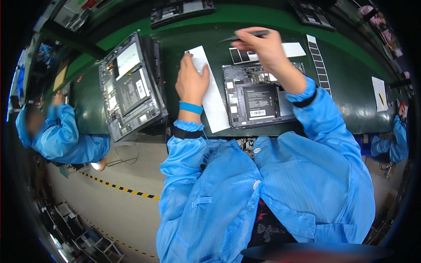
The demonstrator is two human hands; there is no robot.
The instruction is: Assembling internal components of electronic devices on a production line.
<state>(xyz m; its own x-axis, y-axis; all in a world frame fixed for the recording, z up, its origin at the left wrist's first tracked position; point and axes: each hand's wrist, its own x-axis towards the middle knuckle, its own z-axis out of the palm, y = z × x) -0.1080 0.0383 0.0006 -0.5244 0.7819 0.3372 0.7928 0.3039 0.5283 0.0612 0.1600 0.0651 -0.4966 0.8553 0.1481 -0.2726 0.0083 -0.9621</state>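
My left hand [191, 82] lies on a long white paper strip [215, 107], fingers stretched out and thumb apart. Between the fingers of my right hand [264, 47] is a pair of dark tweezers [255, 33], whose thin tip points left above the table. Below that hand is an opened laptop base [239, 119] with its battery [259, 103] and circuit board exposed. My right forearm covers part of its upper right side. A sheet with black patches [240, 57] lies behind the base, partly hidden by my right hand, and white backing [294, 49] shows to its right.
More laptop bases [131, 83] are stacked at a tilt on my left. A strip of dark rectangles [319, 63] lies right of my arm. Further right is a paper with a pen [379, 94]. Other bases [182, 12] stand at the back. A co-worker [61, 133] sits at left.
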